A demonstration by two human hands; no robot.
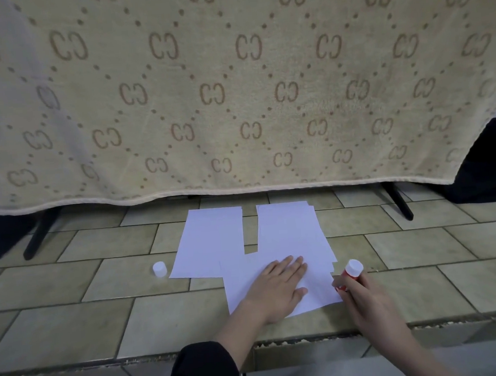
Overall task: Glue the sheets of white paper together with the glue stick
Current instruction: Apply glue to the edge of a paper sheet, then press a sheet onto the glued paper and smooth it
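Left hand [281, 286], fingers straight and together, pressing flat on smooth white paper [248, 288]. Right hand [365, 297], fingers curled round red-and-white cylindrical glue stick [351, 271], just right of sheet's edge. White round cap [159, 269] well left of fingers. Beige fuzzy cloth [232, 85] marked "CC".

Soft even light, wide-angle edge bending
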